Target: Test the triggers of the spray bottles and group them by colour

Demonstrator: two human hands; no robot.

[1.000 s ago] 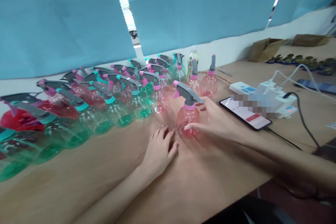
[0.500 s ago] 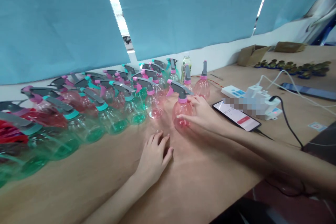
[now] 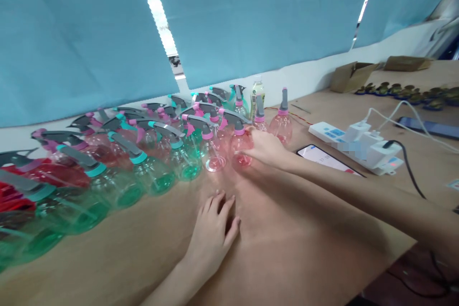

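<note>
Head view shows the right hand [image 3: 267,146], which grips one pink spray bottle [image 3: 242,147] around its round body, thumb in front, the other fingers partly hidden behind. The bottle is upright, just beside a clear spray bottle [image 3: 214,153] with pink collar. The left hand [image 3: 210,229] rests on the brown table [image 3: 287,253], fingers bent and slightly spread. A smartphone [image 3: 321,157] lies near the power strip [image 3: 349,146].

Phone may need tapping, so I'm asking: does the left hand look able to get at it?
Probably not directly: the right forearm stretches between the left hand and the phone.
</note>
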